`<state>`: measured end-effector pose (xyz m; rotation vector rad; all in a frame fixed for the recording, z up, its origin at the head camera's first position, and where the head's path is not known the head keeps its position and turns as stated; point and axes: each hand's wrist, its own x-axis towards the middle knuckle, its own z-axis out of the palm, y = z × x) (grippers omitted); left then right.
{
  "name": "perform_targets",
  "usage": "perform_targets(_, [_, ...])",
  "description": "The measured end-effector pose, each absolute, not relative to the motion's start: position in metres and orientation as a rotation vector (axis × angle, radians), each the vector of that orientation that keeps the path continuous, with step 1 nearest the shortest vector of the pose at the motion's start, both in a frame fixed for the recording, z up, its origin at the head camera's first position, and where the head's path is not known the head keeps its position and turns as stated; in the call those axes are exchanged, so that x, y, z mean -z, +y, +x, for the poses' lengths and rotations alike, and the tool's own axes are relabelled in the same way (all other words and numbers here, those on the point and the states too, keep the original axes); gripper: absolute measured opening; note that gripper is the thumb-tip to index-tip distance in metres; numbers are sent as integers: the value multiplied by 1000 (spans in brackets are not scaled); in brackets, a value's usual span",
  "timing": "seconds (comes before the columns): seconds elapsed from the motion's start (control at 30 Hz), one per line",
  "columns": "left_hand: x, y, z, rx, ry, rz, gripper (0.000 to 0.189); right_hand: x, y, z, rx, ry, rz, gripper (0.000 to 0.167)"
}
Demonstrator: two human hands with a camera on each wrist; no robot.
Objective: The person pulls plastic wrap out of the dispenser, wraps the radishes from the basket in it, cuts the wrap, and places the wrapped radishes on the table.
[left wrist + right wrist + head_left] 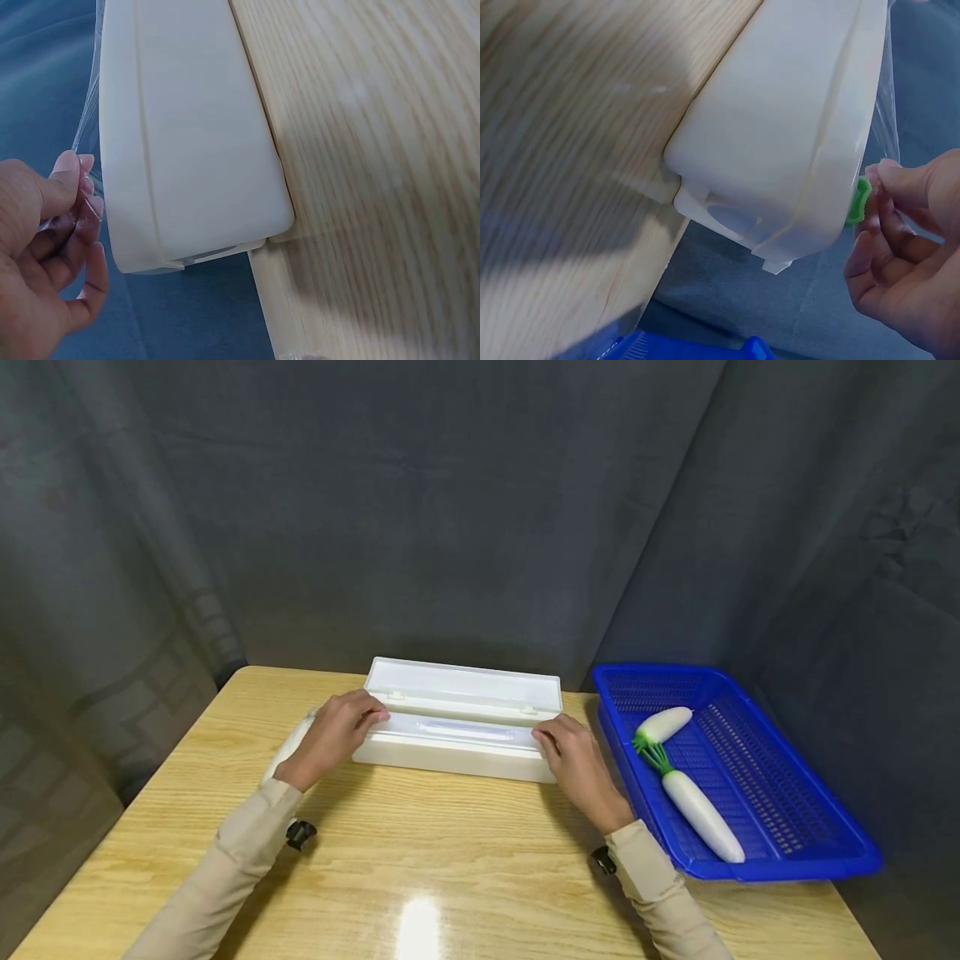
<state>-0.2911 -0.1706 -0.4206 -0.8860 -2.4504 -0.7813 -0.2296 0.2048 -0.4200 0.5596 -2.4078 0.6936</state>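
Observation:
A long white plastic wrap dispenser stands on the table with its lid raised at the back. Clear plastic wrap stretches along its open top. My left hand pinches the wrap at the left end between thumb and fingers; in the left wrist view the film runs up taut from the fingertips. At the other end my right hand pinches the wrap too. A small green piece shows at the dispenser's edge beside the right fingertips in the right wrist view.
A blue plastic basket stands at the right of the wooden table, with two white radishes with green tops inside. Something white lies partly hidden behind the left hand. Dark curtains hang behind the table.

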Motion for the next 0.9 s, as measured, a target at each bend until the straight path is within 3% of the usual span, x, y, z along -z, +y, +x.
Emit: perform_targets(0.9, [408,-171,-285,672,-2225,-893,4,404,202,-225,-794,-2329,485,4])
